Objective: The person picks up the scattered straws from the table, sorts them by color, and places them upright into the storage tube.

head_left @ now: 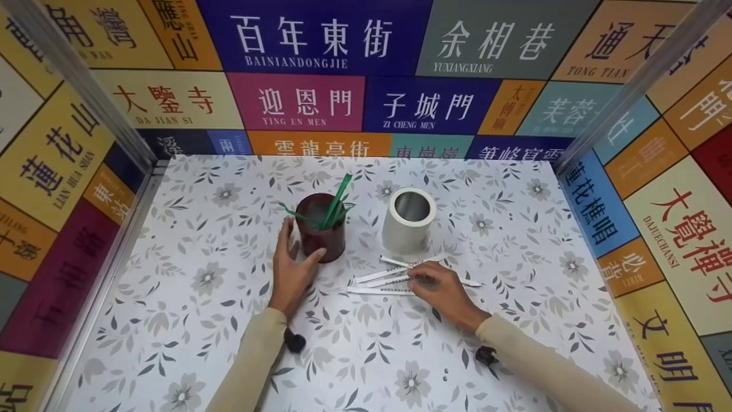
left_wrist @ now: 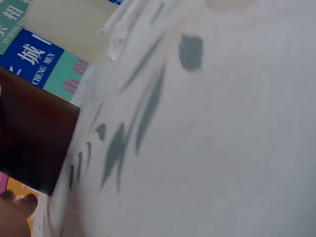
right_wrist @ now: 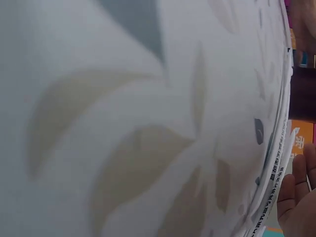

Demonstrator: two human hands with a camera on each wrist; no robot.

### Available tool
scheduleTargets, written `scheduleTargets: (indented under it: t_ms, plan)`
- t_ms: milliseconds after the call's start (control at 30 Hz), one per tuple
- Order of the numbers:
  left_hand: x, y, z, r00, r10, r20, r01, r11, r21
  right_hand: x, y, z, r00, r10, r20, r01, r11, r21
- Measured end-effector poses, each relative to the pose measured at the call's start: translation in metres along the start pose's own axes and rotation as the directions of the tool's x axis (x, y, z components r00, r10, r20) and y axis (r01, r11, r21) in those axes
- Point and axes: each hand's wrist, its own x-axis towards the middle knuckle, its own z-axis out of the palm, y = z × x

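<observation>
My left hand (head_left: pixel 293 274) grips a dark red-brown cylindrical cup (head_left: pixel 321 243), fingers along its left side and thumb across the front. Several thin green strips (head_left: pixel 337 200) stick up out of this cup. In the left wrist view the cup (left_wrist: pixel 37 131) fills the left edge, with fingertips (left_wrist: pixel 22 205) below it. Over a loose pile of slim white paper packets (head_left: pixel 380 282) with black print, my right hand (head_left: pixel 443 286) has its fingers loosely bent. The right wrist view shows these fingers (right_wrist: pixel 296 190) close beside the printed packets (right_wrist: pixel 274 170).
A white cylindrical cup (head_left: pixel 406 234) with a thick rim stands upright behind the packets, right of the dark cup. Both stand on a white tabletop (head_left: pixel 412 343) with grey leaf and flower patterns. Colourful printed panels (head_left: pixel 309 103) with Chinese lettering wall the back and sides.
</observation>
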Motion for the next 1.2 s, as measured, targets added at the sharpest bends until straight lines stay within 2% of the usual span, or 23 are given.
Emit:
scheduleTargets:
  t_ms: [133, 233, 333, 367, 433, 467, 533, 633, 767, 867, 967, 1100, 1200]
  plan:
    - [-0.01, 0.009, -0.005, 0.996, 0.041, -0.079, -0.039, 0.999, 0.023, -0.004, 0.001, 0.003, 1.0, -0.014, -0.002, 0.014, 0.999, -0.028]
    - [-0.021, 0.018, -0.003, 0.989, 0.075, -0.128, -0.071, 0.997, 0.035, -0.005, -0.013, 0.003, 1.0, -0.021, -0.024, 0.02, 0.999, -0.042]
    - [-0.032, 0.025, 0.001, 0.973, 0.175, -0.151, -0.168, 0.984, 0.056, -0.006, -0.012, 0.001, 1.0, -0.02, -0.016, 0.019, 0.999, -0.047]
    - [-0.035, 0.027, 0.003, 0.966, 0.219, -0.137, -0.212, 0.975, 0.061, -0.007, -0.011, -0.001, 1.0, -0.025, -0.008, 0.024, 0.998, -0.057]
    - [-0.039, 0.031, 0.008, 0.951, 0.3, -0.072, -0.295, 0.953, 0.069, -0.008, -0.002, -0.003, 1.0, -0.03, 0.008, 0.031, 0.996, -0.083]
    - [-0.04, 0.031, 0.01, 0.94, 0.34, -0.023, -0.338, 0.939, 0.062, -0.009, 0.003, -0.003, 0.999, -0.029, 0.017, 0.031, 0.995, -0.097]
    - [-0.039, 0.035, 0.016, 0.926, 0.368, 0.086, -0.372, 0.928, 0.027, -0.009, 0.003, -0.004, 0.999, -0.035, 0.036, 0.04, 0.99, -0.137]
    - [-0.036, 0.039, 0.025, 0.912, 0.343, 0.225, -0.344, 0.938, -0.034, -0.01, 0.001, -0.004, 0.997, -0.033, 0.072, 0.046, 0.983, -0.176]
    - [-0.027, 0.041, 0.039, 0.904, 0.263, 0.338, -0.257, 0.964, -0.064, -0.011, -0.002, -0.005, 0.992, -0.048, 0.119, 0.074, 0.973, -0.219]
    - [-0.017, 0.04, 0.05, 0.9, 0.188, 0.393, -0.182, 0.982, -0.053, -0.011, -0.003, -0.006, 0.988, -0.071, 0.137, 0.104, 0.963, -0.248]
    - [-0.006, 0.041, 0.06, 0.883, 0.118, 0.455, -0.118, 0.993, -0.029, -0.012, -0.004, -0.008, 0.984, -0.093, 0.154, 0.132, 0.953, -0.272]
    - [0.006, 0.041, 0.075, 0.855, 0.091, 0.51, -0.096, 0.995, -0.015, -0.013, -0.004, -0.008, 0.977, -0.118, 0.176, 0.168, 0.939, -0.302]
    - [0.014, 0.04, 0.087, 0.854, 0.088, 0.512, -0.103, 0.995, 0.0, -0.014, -0.004, -0.007, 0.972, -0.137, 0.192, 0.194, 0.926, -0.323]
